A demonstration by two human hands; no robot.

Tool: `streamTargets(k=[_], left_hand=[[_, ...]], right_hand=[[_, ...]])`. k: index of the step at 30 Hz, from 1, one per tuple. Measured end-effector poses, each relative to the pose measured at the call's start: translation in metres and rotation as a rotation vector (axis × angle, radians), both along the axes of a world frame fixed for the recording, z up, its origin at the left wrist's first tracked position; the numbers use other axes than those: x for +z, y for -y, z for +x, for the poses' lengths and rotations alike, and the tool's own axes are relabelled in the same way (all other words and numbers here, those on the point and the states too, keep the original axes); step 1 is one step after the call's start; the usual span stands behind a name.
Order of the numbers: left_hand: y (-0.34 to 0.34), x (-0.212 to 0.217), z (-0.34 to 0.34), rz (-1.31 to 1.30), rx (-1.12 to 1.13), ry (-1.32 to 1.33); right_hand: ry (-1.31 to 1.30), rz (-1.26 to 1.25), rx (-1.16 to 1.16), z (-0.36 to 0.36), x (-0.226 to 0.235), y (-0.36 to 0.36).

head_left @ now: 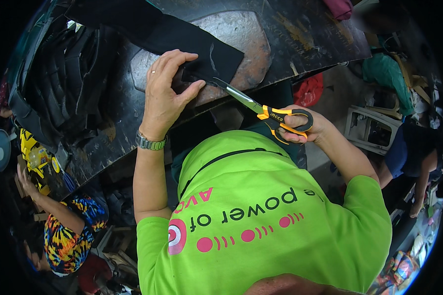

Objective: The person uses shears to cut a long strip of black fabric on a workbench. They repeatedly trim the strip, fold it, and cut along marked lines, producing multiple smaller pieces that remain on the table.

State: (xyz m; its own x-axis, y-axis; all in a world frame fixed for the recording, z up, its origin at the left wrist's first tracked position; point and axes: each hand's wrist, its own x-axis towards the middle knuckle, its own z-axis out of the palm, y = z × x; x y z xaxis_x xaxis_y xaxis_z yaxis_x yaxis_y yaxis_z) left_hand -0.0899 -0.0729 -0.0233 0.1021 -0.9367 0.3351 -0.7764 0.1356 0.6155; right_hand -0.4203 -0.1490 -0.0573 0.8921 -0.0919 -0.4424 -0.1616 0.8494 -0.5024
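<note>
Two hands work at the dark, scuffed tabletop (108,113): the left hand (165,96) pinches a black strip of fabric (202,51) lying there, while the right hand (305,129) is closed through orange-and-black-handled scissors (261,109), blade tips at the strip's edge.

Scissors (261,110): orange-and-black handles at 4 o'clock, steel blades partly parted, tips pointing to 10 o'clock and meeting the cloth's lower corner. Cloth (202,42): a long black strip lying flat on the dark worktop, running from 10 o'clock to 4 o'clock, near end squared off.
</note>
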Motion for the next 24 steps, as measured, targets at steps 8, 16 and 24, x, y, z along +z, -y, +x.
streamTargets(k=[8,16,24], left_hand=[[-0.004,-0.001,-0.014,-0.086,-0.073,0.004],[-0.013,-0.012,-0.038,-0.125,0.025,0.116],[-0.023,-0.023,-0.033,-0.177,0.073,0.109]], right_hand=[[-0.096,-0.034,0.062,0.003,0.011,0.004],[0.018,0.106,0.067,0.0,-0.001,-0.002],[0.026,0.139,0.118,0.002,-0.003,-0.002]])
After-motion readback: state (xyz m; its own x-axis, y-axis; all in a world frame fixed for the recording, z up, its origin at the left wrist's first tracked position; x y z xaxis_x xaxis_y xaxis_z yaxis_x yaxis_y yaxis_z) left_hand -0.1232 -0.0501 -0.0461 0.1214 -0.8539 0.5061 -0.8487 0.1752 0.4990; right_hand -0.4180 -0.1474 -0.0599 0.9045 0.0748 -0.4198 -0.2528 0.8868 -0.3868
